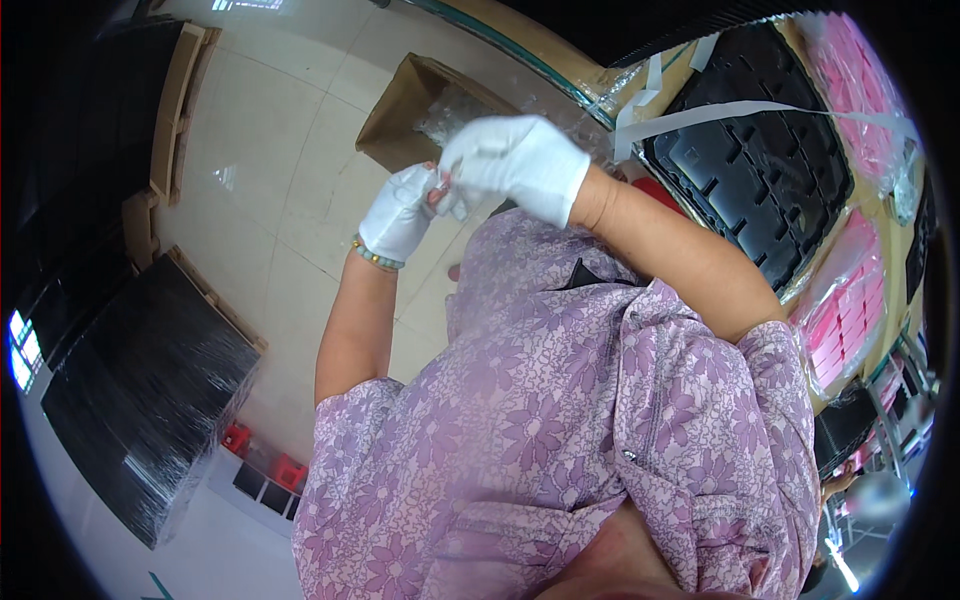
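Observation:
My left hand and my right hand meet in front of my body, both in white gloves. Their fingers are bent and pressed together where they touch, with bare reddish fingertips showing between them. Whatever is pinched there, if anything, is too small and blurred to name. A beaded bracelet circles my left wrist. Behind the hands, an open cardboard box stands on the tiled floor with crumpled clear plastic inside.
At right, a table carries a black moulded tray, a white strap and pink plastic-wrapped packs. Black film-wrapped stacks on wooden pallets stand at left, near red containers.

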Demonstrator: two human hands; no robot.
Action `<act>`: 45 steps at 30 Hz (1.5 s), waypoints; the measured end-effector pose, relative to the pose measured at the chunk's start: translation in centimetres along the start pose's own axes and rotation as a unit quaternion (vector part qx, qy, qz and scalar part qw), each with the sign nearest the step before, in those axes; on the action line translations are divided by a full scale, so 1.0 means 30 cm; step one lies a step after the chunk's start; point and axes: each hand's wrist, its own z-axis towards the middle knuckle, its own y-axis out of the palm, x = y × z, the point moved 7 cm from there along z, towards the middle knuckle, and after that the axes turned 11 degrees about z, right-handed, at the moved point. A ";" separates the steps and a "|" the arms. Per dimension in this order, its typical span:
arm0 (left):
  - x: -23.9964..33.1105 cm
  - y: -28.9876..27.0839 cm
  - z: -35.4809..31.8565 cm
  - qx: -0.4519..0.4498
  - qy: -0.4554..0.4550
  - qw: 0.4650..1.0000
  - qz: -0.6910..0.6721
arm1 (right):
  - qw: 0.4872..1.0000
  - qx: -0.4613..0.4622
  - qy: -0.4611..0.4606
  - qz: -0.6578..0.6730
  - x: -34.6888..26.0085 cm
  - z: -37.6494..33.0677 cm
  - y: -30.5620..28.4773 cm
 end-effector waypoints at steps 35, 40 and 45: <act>0.116 -0.094 -0.033 -0.048 0.150 0.934 -0.319 | 0.896 -0.019 -0.108 -0.431 0.155 -0.010 -0.093; 0.069 -0.130 0.001 0.101 0.060 0.992 -0.036 | 0.906 0.053 -0.053 -0.417 0.208 0.035 -0.136; 0.004 -0.183 0.001 0.099 -0.012 0.972 0.214 | 0.891 0.070 -0.131 -0.429 0.052 0.097 -0.057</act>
